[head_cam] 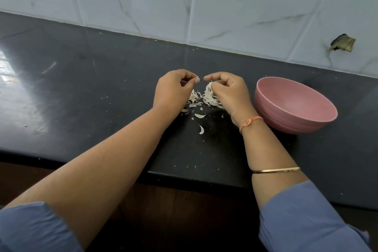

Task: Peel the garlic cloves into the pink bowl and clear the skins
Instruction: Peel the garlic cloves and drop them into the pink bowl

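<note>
**Head view, near to far.** Blue sleeves point(30, 229) are pushed up both forearms. The right arm carries a thin gold bangle point(276, 170) and, at the wrist, an orange thread point(250, 121). On the dark tabletop point(102, 108) a few stray curls point(201, 129) lie apart from the main heap of garlic skins point(204, 98), which sits between the two hands.

- **Left hand** point(173, 90): fingers curled, thumb and forefinger pinching a pale scrap point(197, 77), too small to tell whether it is skin or clove.
- **Right hand** point(229, 92): fingers curled down over the heap, gripping a tuft of the garlic skins.
- **Pink bowl** point(266, 112): upright, just beside the right wrist and apart from the heap. No clove shows inside from this angle.
- **Behind:** a marbled tile wall point(225, 6) with a broken hole point(343, 44) at right.

**Handling, as judged.** The skins look papery, near weightless and brittle. They are likely to cling to fingers and drift at a breath, so a cupped sweep should suit them better than picking them up singly. The bowl looks light and rigid and may slide on the glossy tabletop, so it is best taken by the rim.

No brand, label or writing is legible anywhere.
</note>
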Demonstrator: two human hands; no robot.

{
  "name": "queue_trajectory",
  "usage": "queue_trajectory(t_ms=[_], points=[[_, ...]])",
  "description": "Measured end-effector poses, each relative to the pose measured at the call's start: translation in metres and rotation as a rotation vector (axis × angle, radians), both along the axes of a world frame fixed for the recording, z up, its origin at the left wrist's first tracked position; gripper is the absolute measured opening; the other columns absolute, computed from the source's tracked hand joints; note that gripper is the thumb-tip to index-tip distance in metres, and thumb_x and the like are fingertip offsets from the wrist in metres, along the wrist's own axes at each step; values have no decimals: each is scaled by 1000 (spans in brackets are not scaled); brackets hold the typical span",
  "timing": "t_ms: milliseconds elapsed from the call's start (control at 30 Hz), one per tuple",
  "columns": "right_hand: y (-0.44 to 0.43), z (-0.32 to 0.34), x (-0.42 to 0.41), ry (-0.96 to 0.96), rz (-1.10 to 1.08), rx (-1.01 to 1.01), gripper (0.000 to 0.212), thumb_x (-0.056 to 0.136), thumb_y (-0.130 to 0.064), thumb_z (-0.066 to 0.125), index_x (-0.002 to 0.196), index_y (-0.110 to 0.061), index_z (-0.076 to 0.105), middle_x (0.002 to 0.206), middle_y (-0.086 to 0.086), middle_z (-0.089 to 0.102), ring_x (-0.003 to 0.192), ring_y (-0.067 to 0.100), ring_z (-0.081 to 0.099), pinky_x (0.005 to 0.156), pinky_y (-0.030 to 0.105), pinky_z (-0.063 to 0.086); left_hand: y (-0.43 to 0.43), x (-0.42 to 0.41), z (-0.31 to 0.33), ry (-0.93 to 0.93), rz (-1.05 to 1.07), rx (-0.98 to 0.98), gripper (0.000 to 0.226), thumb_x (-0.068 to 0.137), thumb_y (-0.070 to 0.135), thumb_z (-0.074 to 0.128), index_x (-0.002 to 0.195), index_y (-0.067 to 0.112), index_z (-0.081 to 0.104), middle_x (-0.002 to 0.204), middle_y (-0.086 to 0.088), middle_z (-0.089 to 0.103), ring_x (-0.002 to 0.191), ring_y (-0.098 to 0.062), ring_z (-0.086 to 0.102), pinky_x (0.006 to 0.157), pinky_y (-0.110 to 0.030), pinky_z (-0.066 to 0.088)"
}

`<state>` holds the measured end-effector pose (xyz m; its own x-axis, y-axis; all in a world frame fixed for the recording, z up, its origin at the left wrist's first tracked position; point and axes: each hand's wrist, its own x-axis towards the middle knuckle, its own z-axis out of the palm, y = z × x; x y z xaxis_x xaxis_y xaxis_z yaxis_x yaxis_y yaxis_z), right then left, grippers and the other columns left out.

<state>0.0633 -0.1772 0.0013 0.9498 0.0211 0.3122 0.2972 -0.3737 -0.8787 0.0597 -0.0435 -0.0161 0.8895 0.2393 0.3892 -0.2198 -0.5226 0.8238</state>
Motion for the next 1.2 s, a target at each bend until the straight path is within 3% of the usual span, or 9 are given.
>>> queue_trajectory(t_ms=[100,267,567,667,767,933,1000,1100,1200], points=[[2,1,-1,57,-5,105,23,79,3,53,74,-17,63,68,8,58,63,16,54,60,28,46,-1,0,0,-14,-8,-5,11,90,30,62,94,24,70,74,15,62,67,1,56,56,-3,39],[0,1,1,93,-17,313,10,84,2,61,81,-7,64,66,5,62,52,5,57,49,14,47,-3,-1,-2,-26,-72,12,16,94,27,55,97,26,70,65,15,56,53,5,49,48,-5,33],[-2,-2,3,162,76,391,11,87,3,60,81,-6,63,70,9,63,61,11,61,61,20,53,-4,-3,0,-25,-157,34,16,90,22,63,105,24,67,92,13,64,83,3,59,66,1,37],[-1,-2,3,167,93,376,10,88,1,59,83,-6,63,71,9,64,61,10,61,61,20,53,-3,-4,1,-24,-140,51,3,89,28,65,90,28,68,90,12,65,83,0,59,67,-5,38],[-2,-5,6,122,25,318,13,90,-1,56,85,-7,66,71,6,62,62,10,58,62,20,53,-3,-3,1,-33,-105,68,7,89,32,63,88,27,68,82,16,59,77,-1,55,64,-8,37],[-5,-11,12,-19,-127,-69,22,87,1,55,91,-13,72,88,5,69,81,16,64,71,19,50,-2,-1,1,-32,-55,88,16,92,29,60,96,19,71,87,10,59,70,-2,51,63,-13,39],[-3,-10,10,-60,-124,-46,19,86,-2,58,93,-13,71,89,2,69,82,12,64,72,18,51,-2,-1,1,-27,-47,97,17,92,29,59,97,18,71,87,10,58,68,-2,50,61,-13,38],[-1,-6,6,-133,-79,-6,16,86,-4,60,95,-13,69,85,-8,65,73,0,60,62,7,45,-2,0,1,-17,-43,106,17,93,28,59,99,17,71,87,9,57,69,-4,50,60,-17,38],[0,-5,3,-132,-7,2,23,85,1,55,96,-12,71,88,-6,67,79,4,64,71,18,52,-3,-2,2,-15,-44,122,19,93,28,59,101,17,71,89,7,58,76,-8,52,65,-21,37]])
